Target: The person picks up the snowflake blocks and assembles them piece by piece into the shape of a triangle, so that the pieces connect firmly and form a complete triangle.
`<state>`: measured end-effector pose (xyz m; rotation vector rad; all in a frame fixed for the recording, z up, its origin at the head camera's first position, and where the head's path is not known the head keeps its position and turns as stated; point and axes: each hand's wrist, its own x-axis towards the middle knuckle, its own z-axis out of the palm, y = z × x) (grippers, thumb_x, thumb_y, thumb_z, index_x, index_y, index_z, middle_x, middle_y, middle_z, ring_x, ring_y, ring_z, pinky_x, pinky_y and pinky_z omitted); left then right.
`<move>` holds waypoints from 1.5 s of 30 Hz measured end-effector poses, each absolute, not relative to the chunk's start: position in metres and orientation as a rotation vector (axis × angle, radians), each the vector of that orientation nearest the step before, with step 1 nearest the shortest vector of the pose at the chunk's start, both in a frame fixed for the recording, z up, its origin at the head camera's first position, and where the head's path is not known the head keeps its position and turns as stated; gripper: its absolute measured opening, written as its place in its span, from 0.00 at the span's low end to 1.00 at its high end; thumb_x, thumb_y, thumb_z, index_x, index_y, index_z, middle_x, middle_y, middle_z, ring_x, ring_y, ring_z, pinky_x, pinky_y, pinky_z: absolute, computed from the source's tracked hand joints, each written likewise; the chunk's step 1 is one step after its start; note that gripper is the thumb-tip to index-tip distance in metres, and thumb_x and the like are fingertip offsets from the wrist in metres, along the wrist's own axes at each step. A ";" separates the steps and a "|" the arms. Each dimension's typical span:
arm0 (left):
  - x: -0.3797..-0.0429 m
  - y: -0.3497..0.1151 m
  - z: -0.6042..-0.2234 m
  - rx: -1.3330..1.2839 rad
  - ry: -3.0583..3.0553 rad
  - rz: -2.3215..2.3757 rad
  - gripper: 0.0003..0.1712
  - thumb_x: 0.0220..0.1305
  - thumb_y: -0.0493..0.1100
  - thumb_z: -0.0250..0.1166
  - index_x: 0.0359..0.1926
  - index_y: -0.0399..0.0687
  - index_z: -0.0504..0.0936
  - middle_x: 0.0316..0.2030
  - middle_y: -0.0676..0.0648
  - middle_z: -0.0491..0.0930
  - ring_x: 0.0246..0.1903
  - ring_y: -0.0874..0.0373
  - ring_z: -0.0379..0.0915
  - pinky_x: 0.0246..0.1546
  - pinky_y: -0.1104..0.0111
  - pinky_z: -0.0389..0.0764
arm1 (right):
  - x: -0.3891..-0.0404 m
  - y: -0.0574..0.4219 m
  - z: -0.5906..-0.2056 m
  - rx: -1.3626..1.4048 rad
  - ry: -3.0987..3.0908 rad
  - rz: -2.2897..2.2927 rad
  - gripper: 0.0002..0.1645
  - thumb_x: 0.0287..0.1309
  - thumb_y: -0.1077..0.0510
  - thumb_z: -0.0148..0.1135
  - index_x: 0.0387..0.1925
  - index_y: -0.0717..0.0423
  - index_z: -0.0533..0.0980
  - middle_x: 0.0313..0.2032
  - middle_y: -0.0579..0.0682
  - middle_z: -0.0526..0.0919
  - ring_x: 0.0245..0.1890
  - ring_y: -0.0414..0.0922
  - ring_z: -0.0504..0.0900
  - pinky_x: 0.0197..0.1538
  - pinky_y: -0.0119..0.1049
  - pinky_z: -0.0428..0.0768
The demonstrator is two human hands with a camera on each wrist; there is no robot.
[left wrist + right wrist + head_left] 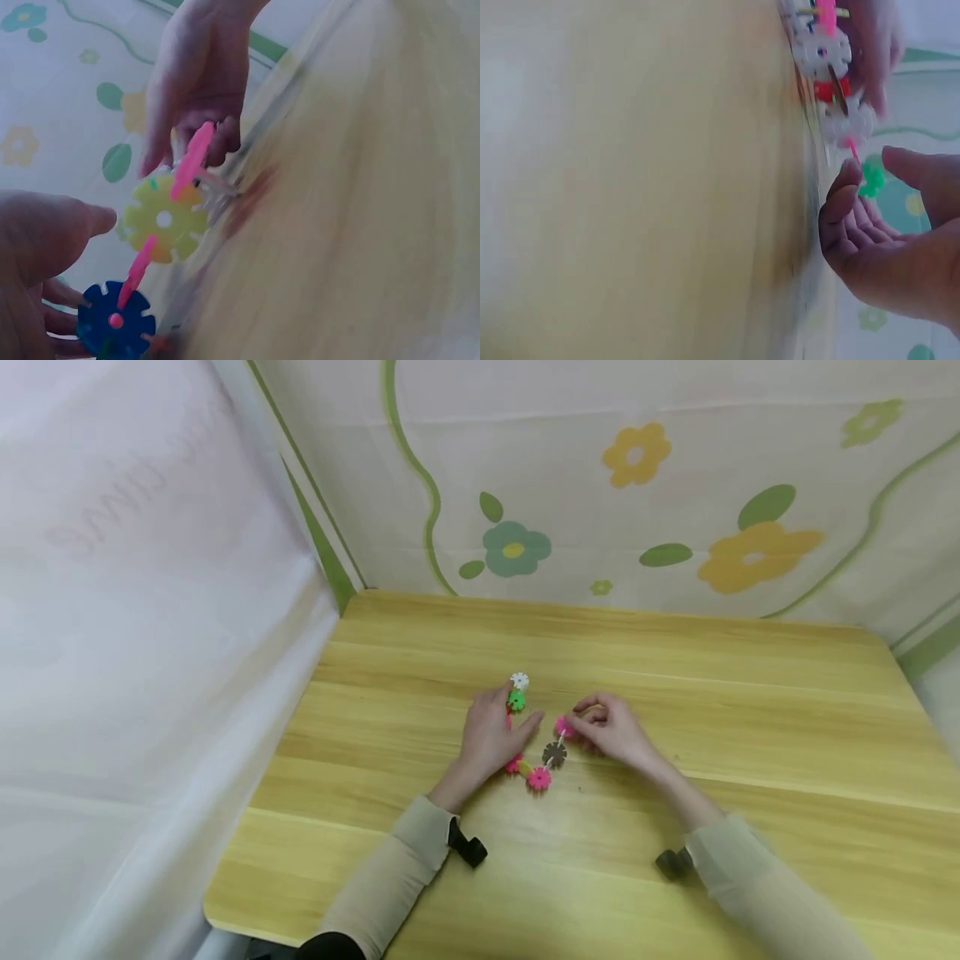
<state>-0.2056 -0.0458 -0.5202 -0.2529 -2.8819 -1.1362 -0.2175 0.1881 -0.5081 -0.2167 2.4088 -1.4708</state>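
Note:
A chain of flower-shaped plastic discs curves across the wooden table. It runs from a white disc and a green disc round to a grey-brown disc and a pink disc. My left hand lies over the chain's left side, hiding part of it, thumb spread. In the left wrist view, a blue disc is beside its fingers and a yellow disc beyond the thumb. My right hand is at the pink end, fingers loosely bent, with a gap from the thumb in the right wrist view.
The wooden table has its left edge beside a white hanging cloth. Behind its far edge hangs a flower-printed cloth. A black wrist device sits by the left cuff, another black wrist device by the right.

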 end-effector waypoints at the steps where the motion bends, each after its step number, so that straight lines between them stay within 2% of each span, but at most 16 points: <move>1: -0.204 -0.043 -0.519 -0.248 -2.902 -1.091 0.47 0.75 0.64 0.69 0.80 0.37 0.70 0.73 0.32 0.78 0.75 0.33 0.71 0.78 0.38 0.73 | -0.216 0.186 -0.509 -0.220 2.412 -1.473 0.24 0.77 0.60 0.67 0.62 0.75 0.73 0.39 0.66 0.90 0.28 0.43 0.85 0.29 0.33 0.85; 6: -0.196 -0.030 -0.520 -0.241 -2.985 -0.869 0.52 0.70 0.75 0.67 0.80 0.46 0.71 0.74 0.38 0.76 0.75 0.39 0.71 0.75 0.42 0.75 | -0.217 0.176 -0.515 -0.243 2.450 -1.474 0.20 0.75 0.64 0.66 0.60 0.75 0.76 0.45 0.69 0.89 0.30 0.43 0.84 0.29 0.31 0.84; 12: -0.193 -0.024 -0.523 -0.230 -2.945 -0.809 0.46 0.71 0.68 0.70 0.78 0.46 0.73 0.72 0.39 0.78 0.71 0.42 0.76 0.67 0.46 0.80 | -0.220 0.168 -0.517 -0.359 2.525 -1.443 0.15 0.74 0.66 0.66 0.55 0.74 0.81 0.43 0.68 0.90 0.29 0.43 0.84 0.26 0.30 0.81; 17: -0.194 -0.027 -0.523 -0.195 -2.927 -0.804 0.43 0.71 0.65 0.71 0.76 0.46 0.76 0.70 0.39 0.80 0.69 0.43 0.77 0.65 0.48 0.81 | -0.223 0.166 -0.514 -0.418 2.510 -1.385 0.15 0.78 0.65 0.63 0.58 0.71 0.82 0.43 0.67 0.90 0.27 0.45 0.82 0.25 0.29 0.80; 20: -0.194 -0.030 -0.523 -0.184 -2.915 -0.825 0.42 0.71 0.64 0.72 0.75 0.46 0.77 0.68 0.39 0.81 0.68 0.42 0.77 0.63 0.48 0.81 | -0.232 0.170 -0.510 -0.436 2.509 -1.329 0.17 0.79 0.65 0.60 0.61 0.72 0.81 0.45 0.68 0.90 0.30 0.47 0.84 0.28 0.29 0.82; 27: -0.194 -0.033 -0.523 -0.152 -2.920 -0.843 0.37 0.71 0.60 0.72 0.73 0.48 0.78 0.66 0.41 0.81 0.65 0.44 0.78 0.62 0.49 0.80 | -0.282 0.167 -0.507 -0.472 2.660 -1.209 0.15 0.76 0.64 0.65 0.57 0.71 0.82 0.47 0.68 0.89 0.40 0.53 0.87 0.39 0.27 0.83; 31: -0.193 -0.032 -0.524 -0.146 -2.921 -0.854 0.37 0.71 0.60 0.72 0.72 0.46 0.78 0.66 0.41 0.81 0.66 0.45 0.77 0.62 0.50 0.80 | -0.306 0.152 -0.509 -0.576 2.659 -1.135 0.19 0.75 0.62 0.67 0.61 0.68 0.81 0.46 0.64 0.88 0.45 0.53 0.86 0.46 0.32 0.83; 36: -0.193 -0.030 -0.525 -0.158 -2.894 -0.865 0.37 0.71 0.61 0.72 0.71 0.45 0.78 0.66 0.41 0.81 0.67 0.44 0.76 0.63 0.49 0.80 | -0.321 0.129 -0.511 -0.669 2.635 -1.075 0.23 0.72 0.61 0.72 0.64 0.66 0.81 0.43 0.61 0.87 0.43 0.52 0.85 0.48 0.41 0.84; 40: -0.193 -0.030 -0.527 -0.157 -2.882 -0.865 0.36 0.70 0.60 0.72 0.69 0.45 0.79 0.66 0.42 0.82 0.67 0.45 0.76 0.62 0.51 0.80 | -0.322 0.120 -0.514 -0.688 2.668 -1.049 0.19 0.69 0.63 0.74 0.58 0.65 0.84 0.44 0.61 0.85 0.44 0.53 0.82 0.50 0.44 0.82; 45: -0.192 -0.031 -0.530 -0.152 -2.876 -0.842 0.36 0.70 0.63 0.72 0.67 0.45 0.79 0.64 0.43 0.82 0.65 0.46 0.77 0.60 0.52 0.79 | -0.319 0.123 -0.523 -0.656 2.685 -1.089 0.10 0.67 0.65 0.75 0.46 0.67 0.85 0.44 0.61 0.81 0.42 0.51 0.79 0.47 0.37 0.77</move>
